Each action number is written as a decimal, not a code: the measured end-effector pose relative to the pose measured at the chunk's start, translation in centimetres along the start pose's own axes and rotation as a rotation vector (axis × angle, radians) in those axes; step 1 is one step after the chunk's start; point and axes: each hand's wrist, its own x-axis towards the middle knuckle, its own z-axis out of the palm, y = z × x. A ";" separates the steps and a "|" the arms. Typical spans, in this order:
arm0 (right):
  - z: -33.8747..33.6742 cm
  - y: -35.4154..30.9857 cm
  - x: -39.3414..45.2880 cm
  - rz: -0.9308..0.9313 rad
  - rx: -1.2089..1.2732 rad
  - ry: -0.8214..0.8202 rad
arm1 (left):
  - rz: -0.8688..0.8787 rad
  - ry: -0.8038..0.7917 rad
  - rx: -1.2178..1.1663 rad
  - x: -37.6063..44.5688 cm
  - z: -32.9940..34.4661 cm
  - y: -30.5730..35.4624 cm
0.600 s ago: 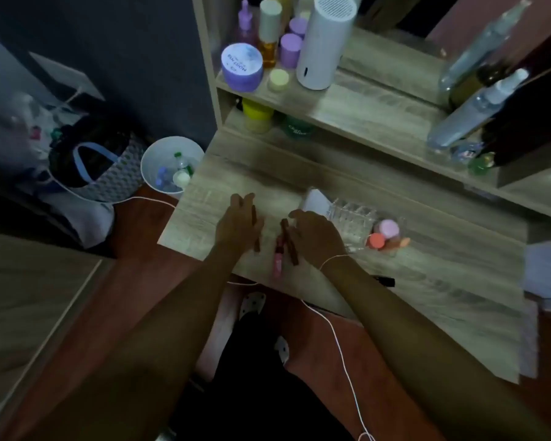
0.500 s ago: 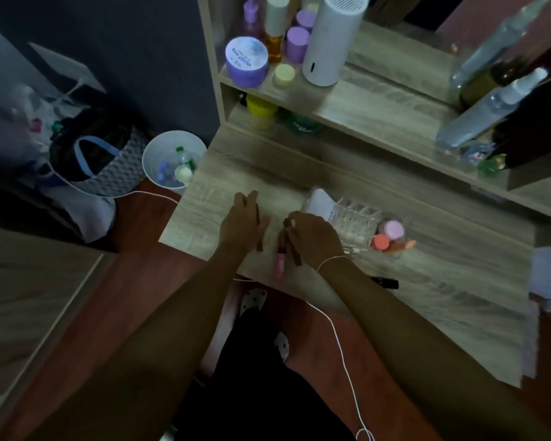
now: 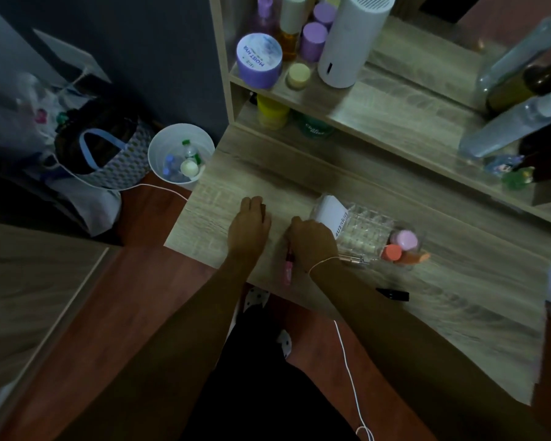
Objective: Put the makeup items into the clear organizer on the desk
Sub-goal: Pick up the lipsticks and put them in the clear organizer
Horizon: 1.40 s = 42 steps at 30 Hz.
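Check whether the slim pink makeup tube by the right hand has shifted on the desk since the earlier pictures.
Cannot tell. The pink tube lies at the wooden desk's front edge, left of the clear organizer, as before; the camera itself moved.

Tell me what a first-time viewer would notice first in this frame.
Two bare forearms reach onto the wooden desk, the left hand lying flat and the right hand gathering slim makeup tubes, one pink tube poking out under it. Just right of the right hand sits the clear organizer, with pink and orange sponges at its far end. A tall white cylinder stands out on the shelf above.
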 end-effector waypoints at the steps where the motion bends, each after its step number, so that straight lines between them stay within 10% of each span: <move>1: 0.0 -0.1 0.1 -0.004 -0.004 0.010 | -0.003 0.001 -0.006 0.0 -0.1 0.0; 42: -2.4 -1.0 1.5 0.085 0.226 0.245 | 0.010 0.064 -0.016 -0.3 -1.7 -3.0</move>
